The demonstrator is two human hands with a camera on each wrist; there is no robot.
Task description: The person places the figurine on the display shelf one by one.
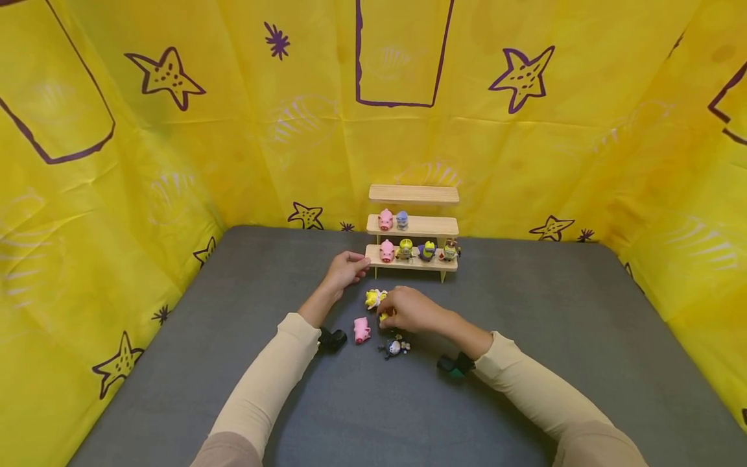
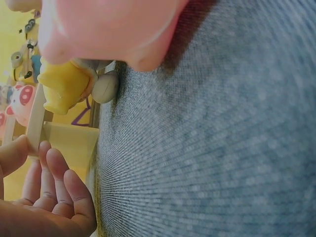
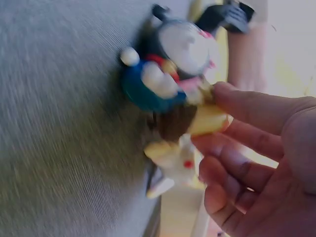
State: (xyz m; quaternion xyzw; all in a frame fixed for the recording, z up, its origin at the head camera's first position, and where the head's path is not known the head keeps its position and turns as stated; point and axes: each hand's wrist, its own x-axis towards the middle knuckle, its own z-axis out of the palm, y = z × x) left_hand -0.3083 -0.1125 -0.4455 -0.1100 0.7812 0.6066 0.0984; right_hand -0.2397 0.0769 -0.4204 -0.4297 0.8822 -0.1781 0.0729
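My left hand [image 1: 345, 269] pinches the left end of the bottom step of a wooden three-tier display shelf [image 1: 413, 194], thumb above and fingertips below in the left wrist view. In front of the shelf, my right hand [image 1: 413, 311] pinches a small yellow and brown figurine [image 3: 210, 119] between thumb and fingers, low over the table. Beside it lie a yellow and white figurine [image 1: 374, 298], a pink pig figurine [image 1: 361, 329] and a dark figurine with a white face [image 1: 394, 347], blue-bodied in the right wrist view.
On the bottom step stand a pink pig [image 1: 387, 251] and several yellow figurines [image 1: 428, 250]. The middle step holds another pink pig [image 1: 385, 220] and a blue-grey figurine [image 1: 402, 220]. Yellow patterned cloth [image 1: 245, 149] hangs behind and beside the grey table [image 1: 525, 311].
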